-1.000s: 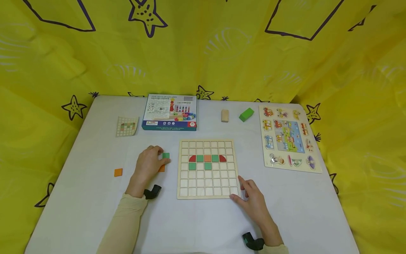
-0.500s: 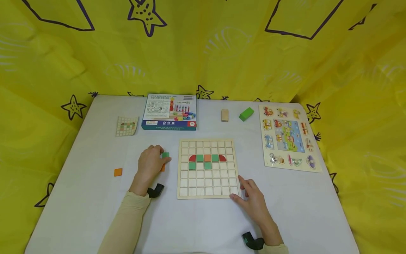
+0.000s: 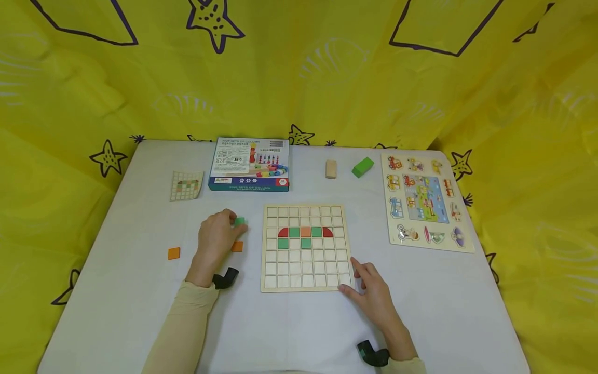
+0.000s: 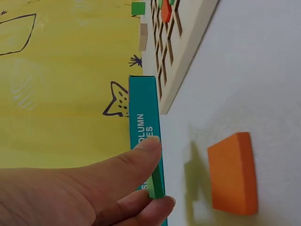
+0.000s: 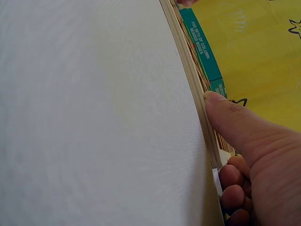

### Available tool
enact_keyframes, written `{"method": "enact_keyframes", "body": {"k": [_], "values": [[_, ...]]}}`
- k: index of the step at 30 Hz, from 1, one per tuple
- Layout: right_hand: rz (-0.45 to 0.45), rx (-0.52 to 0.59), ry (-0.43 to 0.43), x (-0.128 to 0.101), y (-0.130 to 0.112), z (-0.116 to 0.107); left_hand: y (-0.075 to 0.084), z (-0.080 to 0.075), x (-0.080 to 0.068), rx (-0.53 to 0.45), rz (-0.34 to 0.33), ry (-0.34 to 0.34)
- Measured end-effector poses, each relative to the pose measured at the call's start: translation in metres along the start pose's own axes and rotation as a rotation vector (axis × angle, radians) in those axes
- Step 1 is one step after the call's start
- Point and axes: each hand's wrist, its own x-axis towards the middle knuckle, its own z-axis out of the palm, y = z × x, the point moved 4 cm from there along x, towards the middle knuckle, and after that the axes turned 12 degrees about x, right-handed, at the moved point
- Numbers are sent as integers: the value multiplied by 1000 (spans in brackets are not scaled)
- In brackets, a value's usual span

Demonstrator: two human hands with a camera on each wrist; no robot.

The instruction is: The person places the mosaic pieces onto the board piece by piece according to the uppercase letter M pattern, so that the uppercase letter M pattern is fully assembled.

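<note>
My left hand pinches a small green square tile between thumb and fingers, left of the wooden grid board. The left wrist view shows this tile raised off the table. Just below that hand lies an orange square tile; a second orange tile is further left. My right hand holds the board's near right corner, thumb on the front edge and a finger on the right edge. Set in the grid are two red rounded pieces, several green squares and an orange square.
A patterned card lies at the back left beside a bead-set box. Behind the board are a plain wooden block and a green block. A vehicle puzzle board lies at the right. Yellow curtains surround the table.
My left hand has lifted the green tile and moved slightly back and left, uncovering more of the nearby orange tile. The right hand and the board stay in place.
</note>
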Motion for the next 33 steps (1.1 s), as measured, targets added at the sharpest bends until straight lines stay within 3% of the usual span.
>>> {"method": "enact_keyframes", "body": {"k": [10, 28, 33], "values": [[-17, -5, -3, 2, 0, 0, 13, -10, 2, -46, 54, 69], [34, -9, -7, -1, 3, 1, 60, -10, -1, -80, 190, 116], [11, -5, 1, 0, 1, 0, 77, -11, -1, -79, 223, 118]]}}
